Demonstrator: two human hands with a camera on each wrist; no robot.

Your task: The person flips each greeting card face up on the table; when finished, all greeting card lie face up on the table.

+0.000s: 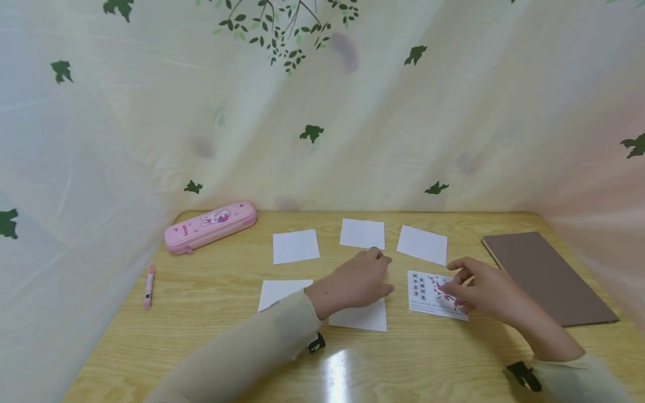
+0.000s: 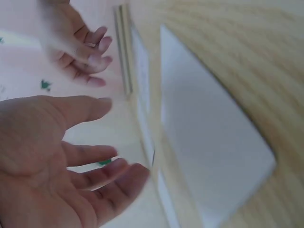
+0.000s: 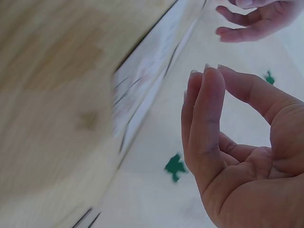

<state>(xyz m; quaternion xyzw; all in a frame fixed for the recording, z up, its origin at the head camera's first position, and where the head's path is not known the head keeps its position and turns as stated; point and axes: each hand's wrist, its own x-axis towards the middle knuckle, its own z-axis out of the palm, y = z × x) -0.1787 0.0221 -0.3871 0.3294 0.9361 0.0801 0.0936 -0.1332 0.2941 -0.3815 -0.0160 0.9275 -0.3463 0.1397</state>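
Observation:
A printed card (image 1: 421, 296) with dark characters and a red blossom branch lies face up at the right of the nearer row. Over its right part hovers my right hand (image 1: 486, 291), fingers bent and thumb tip near them, holding nothing. My left hand (image 1: 353, 282) is above the white card (image 1: 360, 319) in the middle of that row, covering part of it in the head view; its fingers are spread and loosely bent, with nothing in them. Left of it, another white card (image 1: 282, 289) is partly hidden by the left forearm.
Behind lie three blank white cards: a left one (image 1: 296, 246), a middle one (image 1: 361, 233) and a right one (image 1: 422, 244). A pink pencil case (image 1: 211, 228) and a pink pen (image 1: 149, 288) are at left, a brown notebook (image 1: 546, 280) at right. Patterned cloth (image 1: 353, 112) encloses the table.

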